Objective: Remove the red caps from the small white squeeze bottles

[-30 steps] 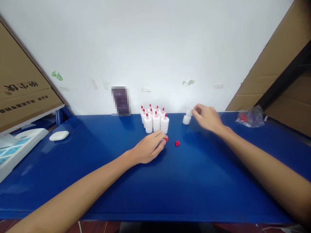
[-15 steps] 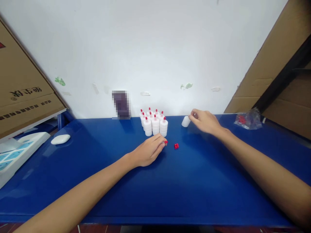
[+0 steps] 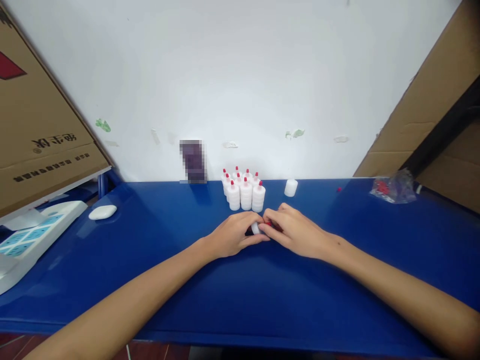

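Pinching a small white bottle [image 3: 256, 228] between the fingertips of both my hands, I am holding it low over the blue bench [image 3: 240, 295], just in front of the cluster of capped bottles [image 3: 244, 191]. My left hand [image 3: 234, 235] is curling closed around the bottle's white end, while my right hand [image 3: 291, 231] is closing on the other end, where a bit of red is showing between my fingers; I cannot tell whether that red bit is a cap on the bottle or a loose one. The two hands are touching each other at the fingertips. Beyond them the capped bottles, white with red tips, are standing upright and packed together near the back of the bench. One uncapped white bottle [image 3: 290, 187] is standing apart to their right. Farther right a clear plastic bag [image 3: 393, 186] with red pieces inside is lying by the leaning cardboard [image 3: 423, 100]. Well to my left a white mouse-shaped object [image 3: 102, 212] is resting on the bench.
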The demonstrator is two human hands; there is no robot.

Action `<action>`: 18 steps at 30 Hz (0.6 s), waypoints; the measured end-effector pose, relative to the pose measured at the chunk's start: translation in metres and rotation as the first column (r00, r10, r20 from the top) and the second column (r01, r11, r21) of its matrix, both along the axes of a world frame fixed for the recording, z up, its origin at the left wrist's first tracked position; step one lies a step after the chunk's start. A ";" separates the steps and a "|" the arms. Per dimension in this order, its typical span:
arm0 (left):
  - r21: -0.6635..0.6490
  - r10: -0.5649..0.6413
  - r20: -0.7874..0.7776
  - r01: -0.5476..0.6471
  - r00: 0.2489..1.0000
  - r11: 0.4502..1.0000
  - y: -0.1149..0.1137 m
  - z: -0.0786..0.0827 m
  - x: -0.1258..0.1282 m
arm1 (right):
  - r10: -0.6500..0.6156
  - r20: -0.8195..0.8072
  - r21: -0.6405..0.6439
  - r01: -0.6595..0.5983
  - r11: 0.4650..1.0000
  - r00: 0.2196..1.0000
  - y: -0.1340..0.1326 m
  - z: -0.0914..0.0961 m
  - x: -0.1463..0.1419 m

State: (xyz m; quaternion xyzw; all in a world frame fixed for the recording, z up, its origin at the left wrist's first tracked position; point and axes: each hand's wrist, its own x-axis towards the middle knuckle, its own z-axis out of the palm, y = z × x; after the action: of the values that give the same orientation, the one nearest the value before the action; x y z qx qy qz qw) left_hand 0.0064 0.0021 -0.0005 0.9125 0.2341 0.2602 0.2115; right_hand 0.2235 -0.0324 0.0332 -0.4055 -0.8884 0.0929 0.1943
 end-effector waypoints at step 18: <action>0.248 0.095 -0.058 -0.078 0.994 0.966 0.005 0.000 -0.004 | -0.148 0.043 -0.168 0.153 0.974 0.988 0.030 -0.002 0.054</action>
State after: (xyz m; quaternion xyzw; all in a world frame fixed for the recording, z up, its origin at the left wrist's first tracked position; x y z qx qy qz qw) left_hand 0.0025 0.0073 0.0000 0.9290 0.2470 0.2645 0.0772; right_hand 0.2773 -0.0029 0.0316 -0.4882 -0.8467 0.1476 0.1520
